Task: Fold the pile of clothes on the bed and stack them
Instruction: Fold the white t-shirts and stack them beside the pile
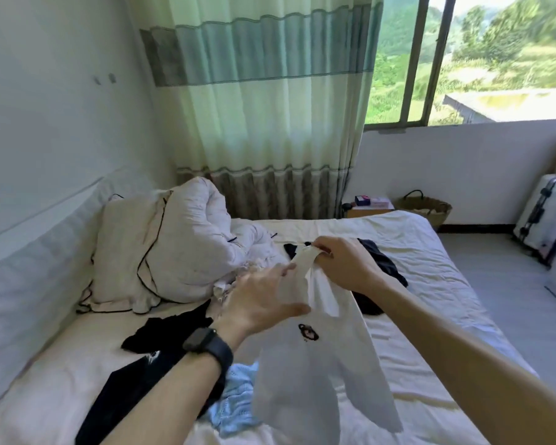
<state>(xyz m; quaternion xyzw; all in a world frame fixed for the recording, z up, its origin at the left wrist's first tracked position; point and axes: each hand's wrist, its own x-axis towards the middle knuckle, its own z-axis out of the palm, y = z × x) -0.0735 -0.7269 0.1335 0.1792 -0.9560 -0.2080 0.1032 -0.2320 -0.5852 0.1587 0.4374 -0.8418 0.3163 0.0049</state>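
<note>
A white T-shirt (315, 374) with a small dark chest print hangs in the air over the bed (430, 284). My right hand (344, 264) pinches its top edge, holding it up. My left hand (264, 303), with a black watch on the wrist, has thumb and fingers spread around the fabric just below, touching it. On the bed beneath lie a black garment (154, 358), a light blue garment (238, 403) and, farther back, another dark garment (382, 261). A small crumpled pale piece (235, 281) lies behind my left hand.
A bunched white duvet and pillow (174, 245) fill the bed's far left by the wall. A curtain (264, 123) hangs behind. A nightstand (369, 207), a woven basket (424, 210) and a white suitcase (546, 216) stand on the floor at right.
</note>
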